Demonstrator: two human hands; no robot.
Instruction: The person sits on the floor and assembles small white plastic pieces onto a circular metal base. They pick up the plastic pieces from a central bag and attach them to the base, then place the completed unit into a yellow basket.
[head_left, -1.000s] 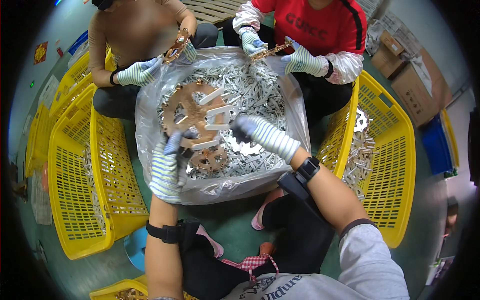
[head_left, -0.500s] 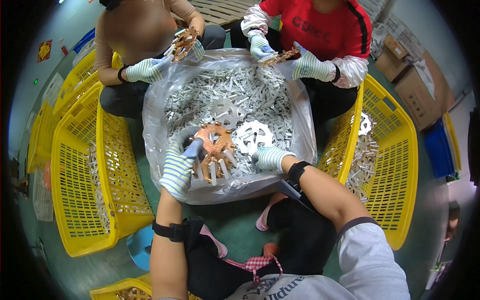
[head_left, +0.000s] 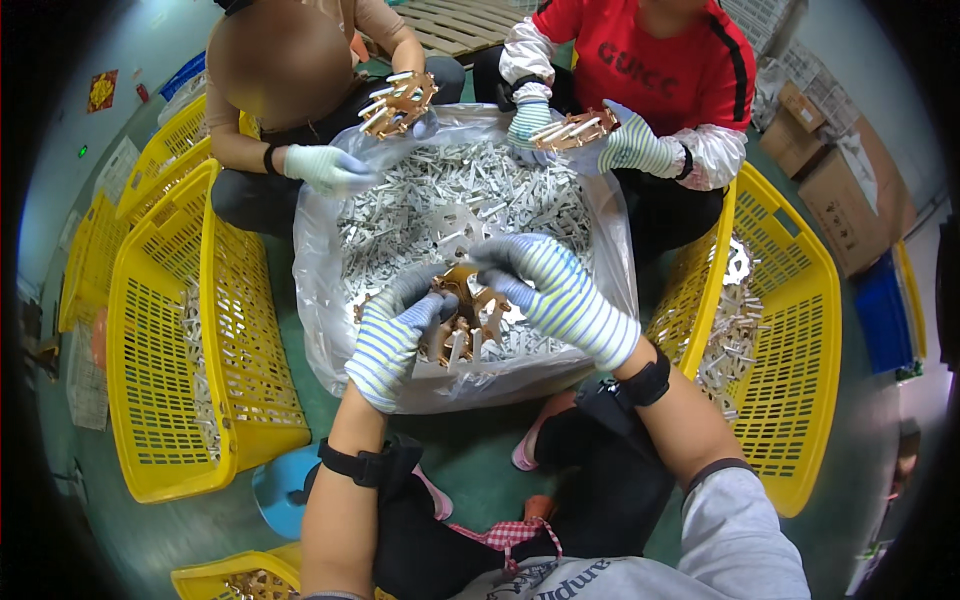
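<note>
My left hand (head_left: 390, 335), in a striped glove with grey fingers, grips a copper-coloured notched ring (head_left: 462, 300). The ring tilts over a plastic-lined bin, and white strips (head_left: 458, 347) hang from its near edge. My right hand (head_left: 568, 298), gloved alike, is at the ring's right side with fingers and thumb bent together; what they pinch, if anything, is hidden. Loose white and silvery strips (head_left: 400, 220) fill the bin. A pale notched disc (head_left: 452, 222) lies on them beyond my hands.
Clear plastic lining (head_left: 312, 270) hangs over the bin's rim. Two co-workers across the bin hold copper rings (head_left: 400, 103) with strips attached. Yellow baskets stand at left (head_left: 165, 390) and right (head_left: 800, 350). A blue stool (head_left: 280, 490) is by my left forearm.
My right hand has risen from the white disc among the strips and come left to the copper ring. The ring has tilted in my left hand. The left co-worker's nearer hand has left their ring.
</note>
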